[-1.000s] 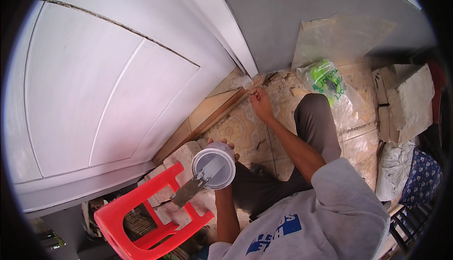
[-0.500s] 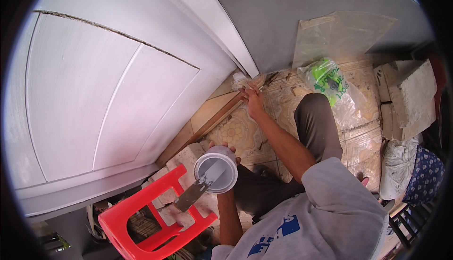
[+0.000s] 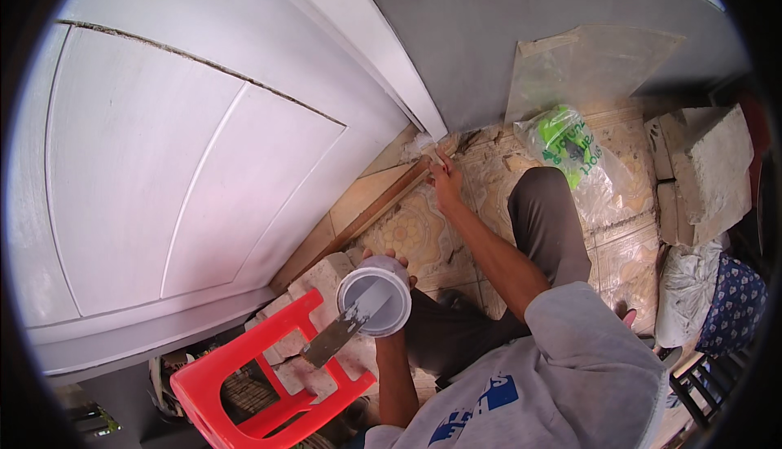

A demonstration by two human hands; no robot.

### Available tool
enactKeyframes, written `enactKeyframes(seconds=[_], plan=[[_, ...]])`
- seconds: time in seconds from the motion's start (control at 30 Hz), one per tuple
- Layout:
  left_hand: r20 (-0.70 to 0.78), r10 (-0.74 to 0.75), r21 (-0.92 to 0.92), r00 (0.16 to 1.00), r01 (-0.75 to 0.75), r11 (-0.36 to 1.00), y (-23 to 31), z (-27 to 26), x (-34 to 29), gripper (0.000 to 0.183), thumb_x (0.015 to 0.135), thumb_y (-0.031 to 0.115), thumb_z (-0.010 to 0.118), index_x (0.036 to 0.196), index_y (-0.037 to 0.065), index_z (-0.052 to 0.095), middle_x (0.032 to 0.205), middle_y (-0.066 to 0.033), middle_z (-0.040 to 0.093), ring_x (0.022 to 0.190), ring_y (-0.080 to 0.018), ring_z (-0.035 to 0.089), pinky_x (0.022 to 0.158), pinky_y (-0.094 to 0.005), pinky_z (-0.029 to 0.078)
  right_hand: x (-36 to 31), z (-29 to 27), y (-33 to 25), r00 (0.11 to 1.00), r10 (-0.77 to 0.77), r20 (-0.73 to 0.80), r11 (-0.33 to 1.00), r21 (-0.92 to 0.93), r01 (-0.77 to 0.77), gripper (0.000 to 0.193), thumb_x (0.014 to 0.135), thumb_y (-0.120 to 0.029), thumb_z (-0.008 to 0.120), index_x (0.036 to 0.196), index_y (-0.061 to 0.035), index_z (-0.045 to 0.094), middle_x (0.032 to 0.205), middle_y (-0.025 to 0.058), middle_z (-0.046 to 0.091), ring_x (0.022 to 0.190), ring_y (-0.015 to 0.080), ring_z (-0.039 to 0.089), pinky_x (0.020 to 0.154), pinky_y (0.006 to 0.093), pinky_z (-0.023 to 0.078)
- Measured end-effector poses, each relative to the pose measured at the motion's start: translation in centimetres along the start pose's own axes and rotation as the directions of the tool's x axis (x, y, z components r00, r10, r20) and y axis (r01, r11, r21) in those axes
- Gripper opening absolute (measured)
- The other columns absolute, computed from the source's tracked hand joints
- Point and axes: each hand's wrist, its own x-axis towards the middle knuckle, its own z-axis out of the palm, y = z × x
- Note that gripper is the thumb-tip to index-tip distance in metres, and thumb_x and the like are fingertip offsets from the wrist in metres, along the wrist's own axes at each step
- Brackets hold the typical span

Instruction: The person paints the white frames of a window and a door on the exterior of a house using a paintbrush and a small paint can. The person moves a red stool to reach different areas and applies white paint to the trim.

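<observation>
My left hand [image 3: 409, 273] is wrapped round a small open paint can [image 3: 340, 290] and holds it over the red stool. Light grey paint coats its inside. A flat, paint-smeared stirring stick [image 3: 330, 343] leans out over the rim. My right hand [image 3: 445, 182] reaches to the foot of the white door frame [image 3: 414, 95], its fingers closed on what looks like a paintbrush [image 3: 423, 143] with pale bristles. Those bristles are at the bottom of the frame, just above the sill; the handle is mostly hidden by my fingers.
A white panelled door [image 3: 204, 164] fills the left. The red plastic stool [image 3: 204, 392] and pale blocks [image 3: 326, 274] stand below the can. A clear bag with green contents [image 3: 562, 144] lies on the tiles, near a transparent sheet [image 3: 586, 66] and stacked blocks [image 3: 709, 172] at right.
My right hand has moved slightly right and down, with the brush shifting right along the foot of the door frame. My left hand and the can have hardly moved.
</observation>
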Motion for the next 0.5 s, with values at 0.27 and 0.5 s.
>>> enactKeyframes(seconds=[0.27, 0.5], plan=[[-0.034, 0.004, 0.027, 0.999, -0.003, 1.000, -0.1, 0.5, -0.4, 0.065, 0.100, 0.050, 0.055, 0.152, 0.013, 0.044, 0.145, -0.0305, 0.051, 0.130, -0.0511, 0.051, 0.094, -0.0676, 0.051, 0.1, 0.8, 0.5, 0.999, 0.043, -0.009, 0.999, -0.011, -0.043, 0.055, 0.098, -0.012, 0.061, 0.151, -0.0098, 0.049, 0.109, 0.0002, 0.063, 0.098, 0.0106, 0.061, 0.078, 0.0316, 0.053], [-0.028, 0.017, 0.033, 0.999, -0.016, 0.999, -0.1, 0.0, 0.3, 0.065, 0.100, 0.050, 0.055, 0.152, 0.012, 0.044, 0.144, -0.0301, 0.052, 0.129, -0.0506, 0.052, 0.091, -0.0656, 0.053, -0.1, 1.1, 0.1, 0.998, -0.021, 0.051, 0.987, -0.156, 0.029, 0.052, 0.098, -0.014, 0.063, 0.149, -0.0075, 0.052, 0.098, -0.0025, 0.058, 0.090, 0.0088, 0.058, 0.074, 0.0298, 0.051]])
